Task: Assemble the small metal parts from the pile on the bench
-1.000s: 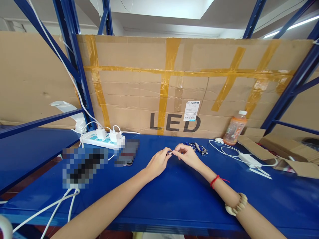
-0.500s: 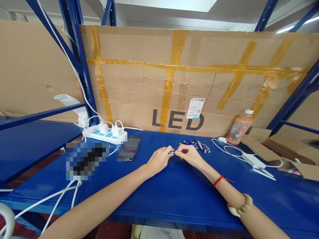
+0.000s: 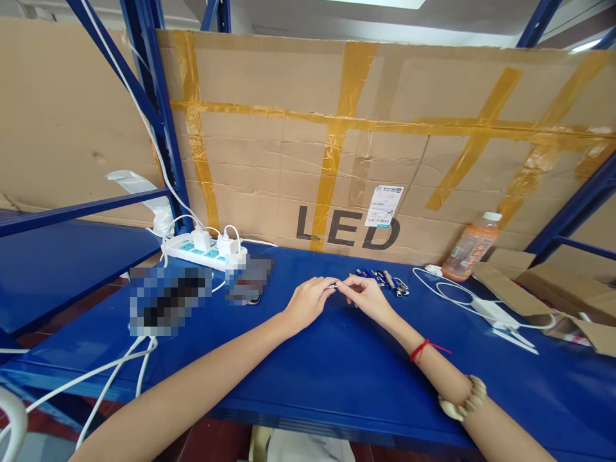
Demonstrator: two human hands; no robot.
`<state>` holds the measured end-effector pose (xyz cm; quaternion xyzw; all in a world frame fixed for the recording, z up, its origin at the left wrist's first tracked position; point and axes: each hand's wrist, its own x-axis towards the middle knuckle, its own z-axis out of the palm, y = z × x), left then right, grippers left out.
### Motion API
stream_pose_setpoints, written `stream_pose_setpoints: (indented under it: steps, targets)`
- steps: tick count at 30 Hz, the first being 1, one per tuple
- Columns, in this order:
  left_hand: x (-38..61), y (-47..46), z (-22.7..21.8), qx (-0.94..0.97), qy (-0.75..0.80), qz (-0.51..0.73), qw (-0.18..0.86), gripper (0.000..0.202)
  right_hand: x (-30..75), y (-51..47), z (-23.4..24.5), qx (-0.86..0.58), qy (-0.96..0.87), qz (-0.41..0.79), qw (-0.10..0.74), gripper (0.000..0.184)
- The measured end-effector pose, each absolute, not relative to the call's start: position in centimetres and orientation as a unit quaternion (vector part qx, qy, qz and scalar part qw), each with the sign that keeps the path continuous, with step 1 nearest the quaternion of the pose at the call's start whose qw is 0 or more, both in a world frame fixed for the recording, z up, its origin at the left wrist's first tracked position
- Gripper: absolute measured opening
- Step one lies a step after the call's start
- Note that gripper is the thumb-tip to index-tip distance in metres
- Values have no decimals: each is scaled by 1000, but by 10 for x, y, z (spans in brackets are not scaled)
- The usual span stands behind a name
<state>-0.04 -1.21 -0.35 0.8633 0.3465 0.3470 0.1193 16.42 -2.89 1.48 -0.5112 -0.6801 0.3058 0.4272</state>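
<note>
Over the middle of the blue tabletop (image 3: 298, 372), my left hand (image 3: 307, 303) is closed in a pinch round a small, slim metallic piece (image 3: 332, 286). My right hand (image 3: 369, 299) meets it from the other side, thumb and forefinger pinched at the piece's right end. Fingers cover most of it, so its exact kind is unclear. Just behind my right hand lies a cluster of small blue and silver cylindrical pieces with metal rings or clips (image 3: 397, 287).
On the left are a white power strip (image 3: 205, 258) with plugs, a phone-like slab (image 3: 250, 282) and a blurred dark object (image 3: 171, 301). A drink bottle (image 3: 471, 249), a white cable with adapter (image 3: 493, 313) and an open carton (image 3: 553, 282) stand right. Cardboard (image 3: 269, 173) walls the back.
The camera view has shifted slightly. Both hands stay together on the small metallic piece, with the fingertips a little closer over it, so less of it shows.
</note>
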Motion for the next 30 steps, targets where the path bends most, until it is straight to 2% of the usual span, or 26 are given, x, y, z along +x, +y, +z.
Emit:
stream_pose_setpoints:
  steps: [10,17,22,30]
  targets:
    - [0,-13,-2,858,369,332,137,24,163,-27,13,-511,-668,319,437,45]
    - [-1,-14,3,829,400,336,199,25,165,-25,10,-511,-683,294,432,45]
    - [-1,-11,3,812,416,344,221,27,174,-22,10,-513,-690,201,469,38]
    - [-2,-9,0,839,363,308,263,29,179,-22,12,-437,-755,184,453,28]
